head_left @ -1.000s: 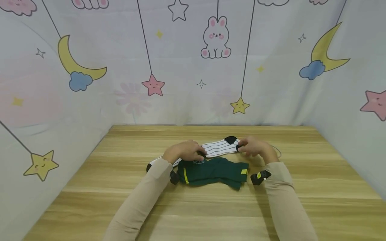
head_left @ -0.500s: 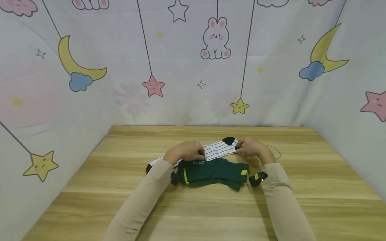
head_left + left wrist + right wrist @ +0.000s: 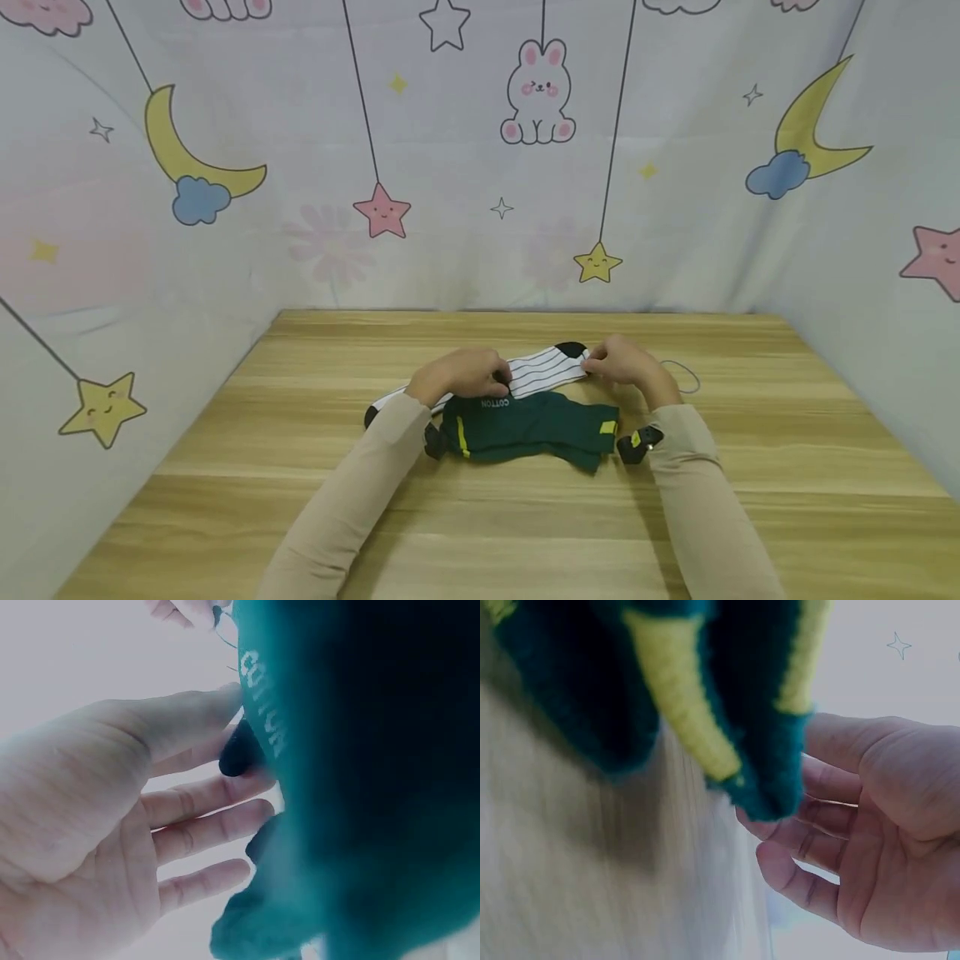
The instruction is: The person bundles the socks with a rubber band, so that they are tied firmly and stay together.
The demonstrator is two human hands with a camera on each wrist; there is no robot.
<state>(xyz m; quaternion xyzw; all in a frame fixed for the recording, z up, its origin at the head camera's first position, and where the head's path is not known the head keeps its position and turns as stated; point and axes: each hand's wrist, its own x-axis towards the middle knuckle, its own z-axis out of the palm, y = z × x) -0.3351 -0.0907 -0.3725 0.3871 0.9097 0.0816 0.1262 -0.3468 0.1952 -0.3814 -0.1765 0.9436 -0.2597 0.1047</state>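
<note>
A white sock (image 3: 542, 373) with dark stripes and a black heel lies on the table. My left hand (image 3: 467, 373) pinches a black part of it, which shows between thumb and fingers as a black tip (image 3: 238, 750) in the left wrist view. At its right end, beside the heel, my right hand (image 3: 626, 362) pinches the sock with thumb and fingertips. Closer to me lies a dark green sock (image 3: 536, 429) with yellow bands and the word COTTON. It hides the right fingertips in the right wrist view.
White striped fabric with a black tip (image 3: 372, 416) sticks out left of the left wrist. A thin cord loop (image 3: 690, 379) lies beyond the right hand. A printed cloth (image 3: 465, 150) stands behind the wooden table (image 3: 525, 533).
My right hand has shifted slightly left, and the black patch seen earlier at its fingertips is now covered. The left hand and the green sock have stayed nearly in place.
</note>
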